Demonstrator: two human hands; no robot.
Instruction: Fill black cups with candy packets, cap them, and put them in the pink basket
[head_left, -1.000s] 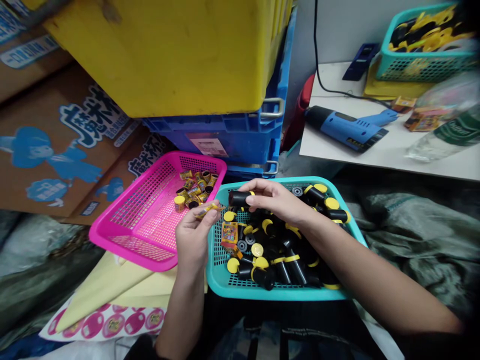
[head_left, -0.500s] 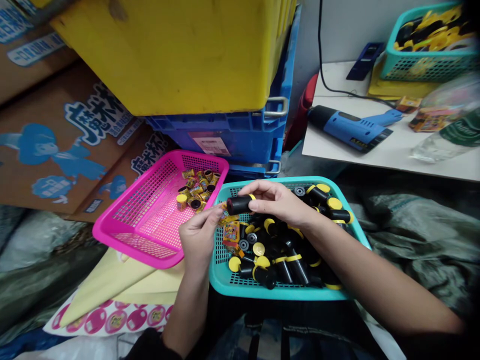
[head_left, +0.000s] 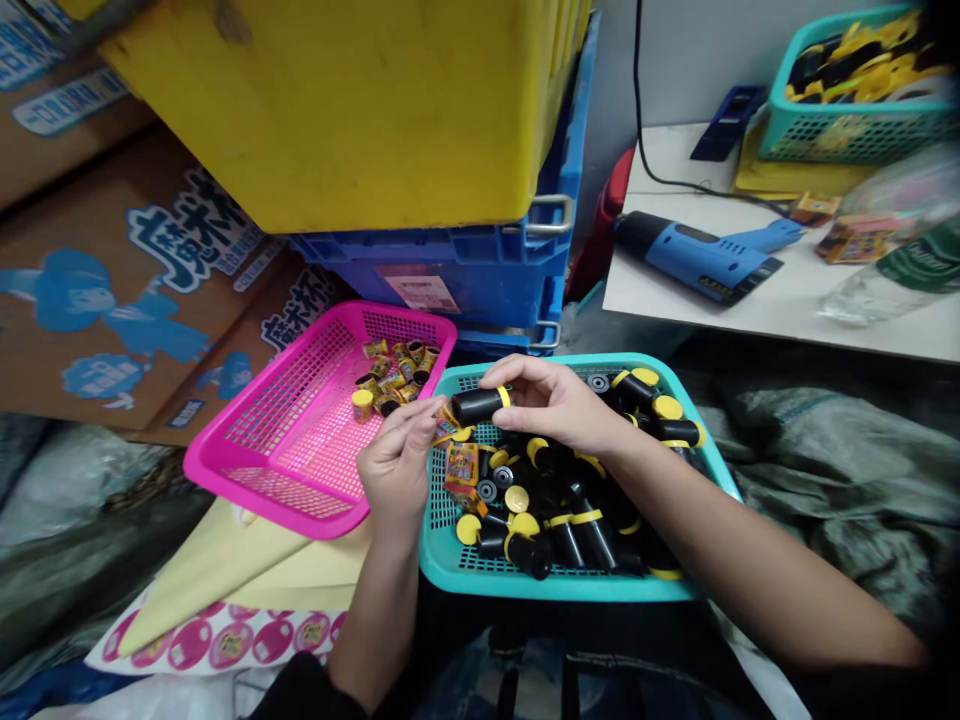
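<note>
Right hand pinches black tube w/ yellow band over teal basket, fingers closed round it. Left hand grips small yellow sticker btwn thumb & fingers, just beside tube's open end; pink basket to the left.

**A:** What stands at the back?
**B:** A yellow crate stacked on a blue crate, with printed cardboard boxes to their left.
**A:** And lower left?
**B:** A pink basket with small yellow wrapped pieces heaped at its far end. Below it lie pale yellow paper and a sheet of round pink stickers.
**A:** On the right?
**B:** A white table bearing a blue heat gun, a black cable, a clear bottle on its side, and a far teal basket of black and yellow parts.
</note>
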